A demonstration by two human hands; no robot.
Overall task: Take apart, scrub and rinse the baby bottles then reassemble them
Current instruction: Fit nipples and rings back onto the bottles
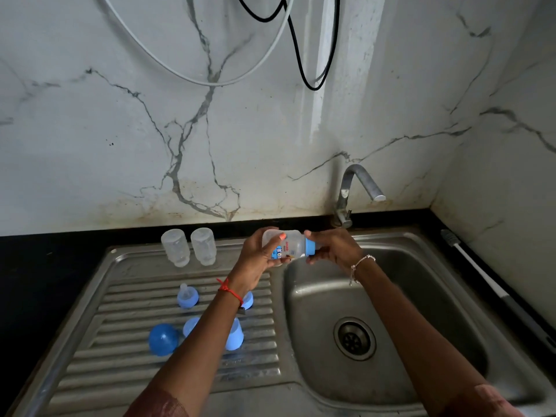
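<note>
A clear baby bottle (289, 245) with a blue print lies sideways in the air above the sink's left rim. My left hand (259, 256) grips its base end. My right hand (334, 247) wraps around the blue collar (310, 247) at its neck. Two clear bottle bodies (175, 247) (204, 245) stand upside down at the back of the draining board. On the ridged board (126, 311) lie a blue collar with a teat (187, 296), a round blue cap (163, 339) and two more pale blue caps (190, 325) (235, 334), partly hidden by my left forearm.
The steel sink bowl (421, 296) with its drain (354, 338) lies below my right arm. A bent steel tap (358, 188) rises behind it. A bottle brush (472, 263) rests on the black counter at the right. Cables hang on the marble wall.
</note>
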